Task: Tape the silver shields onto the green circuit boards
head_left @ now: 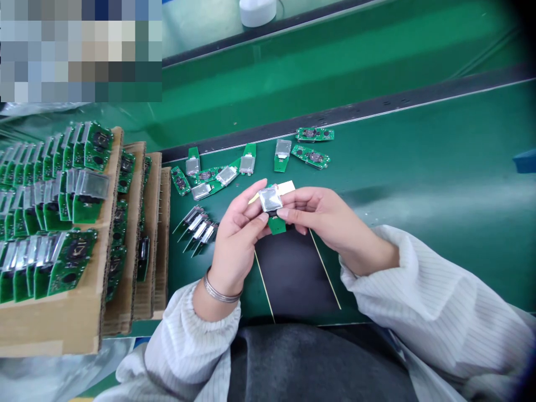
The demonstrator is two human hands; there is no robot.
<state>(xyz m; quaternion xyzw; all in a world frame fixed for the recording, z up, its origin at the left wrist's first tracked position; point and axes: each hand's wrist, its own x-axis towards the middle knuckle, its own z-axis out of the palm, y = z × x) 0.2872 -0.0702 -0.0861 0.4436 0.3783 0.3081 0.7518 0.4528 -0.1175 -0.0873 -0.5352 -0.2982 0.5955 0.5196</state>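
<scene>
Between my two hands is a small green circuit board [277, 225] with a shiny, square, silvery display [270, 199] on its upper part. My left hand [239, 237] pinches the board's left edge between thumb and fingers. From the right, my right hand [324, 215] holds the same board, its thumb at the display's lower right corner. Just behind the fingers a pale cream piece [286, 187] shows in part. Below the hands lies a black rectangular sheet [297, 279] with pale strips along its two sides.
Cardboard holders [103, 301] with rows of upright boards stand on the left. A small fanned stack of boards [197, 228] lies beside my left hand. Several loose boards [226, 176] are scattered behind my hands. A dark ledge [347, 117] runs along the back; a blue object [525, 162] sits far right.
</scene>
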